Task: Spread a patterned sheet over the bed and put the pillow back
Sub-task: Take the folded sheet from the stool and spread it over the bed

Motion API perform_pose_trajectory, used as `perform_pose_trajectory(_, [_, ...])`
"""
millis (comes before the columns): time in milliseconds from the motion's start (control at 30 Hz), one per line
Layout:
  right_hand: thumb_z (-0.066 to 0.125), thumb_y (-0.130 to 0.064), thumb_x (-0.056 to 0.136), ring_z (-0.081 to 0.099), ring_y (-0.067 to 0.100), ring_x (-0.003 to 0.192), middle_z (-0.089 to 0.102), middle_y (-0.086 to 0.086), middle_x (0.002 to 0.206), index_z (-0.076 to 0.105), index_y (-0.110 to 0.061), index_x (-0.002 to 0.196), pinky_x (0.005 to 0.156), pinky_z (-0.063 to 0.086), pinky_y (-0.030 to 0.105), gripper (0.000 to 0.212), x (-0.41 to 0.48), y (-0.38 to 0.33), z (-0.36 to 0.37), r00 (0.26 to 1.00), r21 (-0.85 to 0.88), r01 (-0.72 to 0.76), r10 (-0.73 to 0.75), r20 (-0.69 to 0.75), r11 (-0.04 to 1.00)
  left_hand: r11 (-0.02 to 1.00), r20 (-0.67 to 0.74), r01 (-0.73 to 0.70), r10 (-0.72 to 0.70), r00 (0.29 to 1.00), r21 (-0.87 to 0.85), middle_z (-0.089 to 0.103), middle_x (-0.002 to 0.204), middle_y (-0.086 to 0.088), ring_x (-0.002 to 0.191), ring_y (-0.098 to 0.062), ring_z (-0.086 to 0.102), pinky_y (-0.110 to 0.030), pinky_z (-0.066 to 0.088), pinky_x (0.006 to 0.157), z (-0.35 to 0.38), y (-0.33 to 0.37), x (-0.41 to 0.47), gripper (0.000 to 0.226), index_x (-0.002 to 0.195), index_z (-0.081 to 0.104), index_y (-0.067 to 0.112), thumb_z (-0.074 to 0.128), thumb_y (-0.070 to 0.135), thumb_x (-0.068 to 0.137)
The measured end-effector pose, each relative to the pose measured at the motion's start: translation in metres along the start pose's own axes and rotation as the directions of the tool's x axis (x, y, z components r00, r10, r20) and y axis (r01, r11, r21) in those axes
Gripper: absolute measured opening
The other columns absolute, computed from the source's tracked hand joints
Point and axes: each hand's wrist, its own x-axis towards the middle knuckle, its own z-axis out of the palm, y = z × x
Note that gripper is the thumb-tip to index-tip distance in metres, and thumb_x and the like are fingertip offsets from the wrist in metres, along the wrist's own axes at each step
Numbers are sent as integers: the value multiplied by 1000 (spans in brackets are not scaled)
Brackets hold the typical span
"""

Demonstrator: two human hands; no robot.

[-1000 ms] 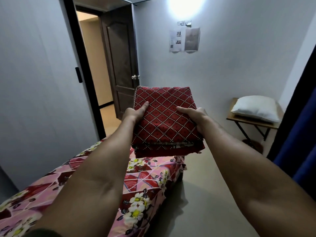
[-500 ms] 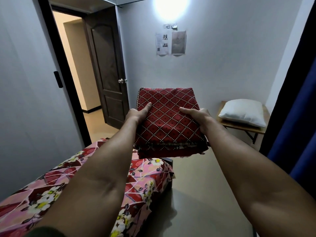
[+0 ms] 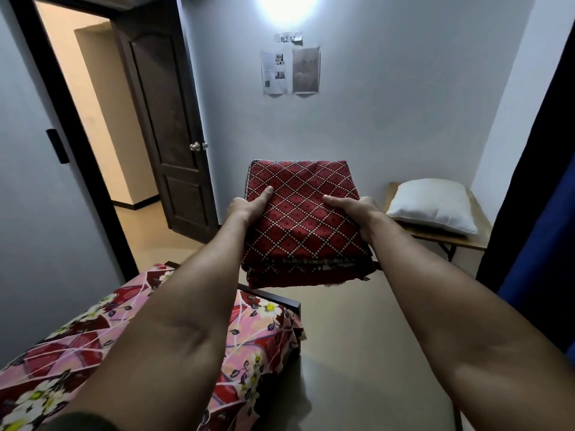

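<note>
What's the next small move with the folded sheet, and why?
Probably swing the folded red sheet left and down onto the bed to start unfolding it. Both the left hand and right hand grip it by its sides in mid-air, fully folded, past the bed's end; the pillow sits off on the side table.

The folded sheet (image 3: 303,217) is red with white dotted diamonds, the bed (image 3: 255,334) cover pink and maroon with white flowers, the pillow (image 3: 432,205) white, the door (image 3: 168,126) dark brown, and the curtain (image 3: 541,244) seemingly blue.
</note>
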Motion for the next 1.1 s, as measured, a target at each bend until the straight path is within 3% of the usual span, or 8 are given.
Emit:
perform_pose_trajectory(300, [100, -48, 39, 74, 30, 93, 74, 10, 110, 63, -6, 127, 84, 61, 48, 104, 121, -26, -7, 998, -20, 14, -15, -67, 1000, 1000, 37, -14, 14, 999, 11, 60, 136, -13, 121, -38, 59, -50, 47, 105, 47, 38, 120, 108, 136, 54, 6, 62, 87, 65])
perform_pose_trajectory(633, [98, -41, 54, 74, 29, 91, 74, 11, 108, 64, -6, 123, 82, 62, 47, 85, 235, -46, -14, 997, -14, 29, -30, -73, 999, 999, 21, -23, 22, 1000, 24, 63, 132, -11, 118, -36, 61, -47, 49, 104, 94, 70, 230, 109, 133, 57, 8, 61, 90, 61])
perform_pose_trajectory(800, [100, -49, 33, 74, 31, 93, 74, 10, 109, 63, -7, 126, 83, 62, 50, 109, 295, -43, -27, 998, 5, 2, -1, -69, 1000, 1000, 11, -14, 14, 1000, 28, 63, 131, -11, 117, -35, 62, -48, 50, 103, 125, 82, 271, 105, 131, 57, 8, 62, 88, 63])
perform_pose_trajectory(900, [100, -49, 32, 74, 32, 92, 74, 10, 109, 63, -7, 125, 82, 61, 51, 109, 332, -45, -39, 999, -4, -6, 6, -38, 1000, 999, -8, -8, 8, 1000, 38, 64, 130, -11, 115, -35, 62, -47, 50, 102, 147, 89, 293, 103, 130, 59, 8, 62, 88, 64])
perform_pose_trajectory(1100, [100, -44, 47, 73, 31, 93, 73, 11, 109, 63, -6, 126, 85, 61, 49, 95, 406, -64, -71, 999, -41, 33, -32, 26, 999, 1000, -59, 17, -16, 998, 8, 65, 127, -12, 113, -36, 63, -48, 50, 101, 196, 113, 341, 103, 128, 59, 8, 61, 88, 63])
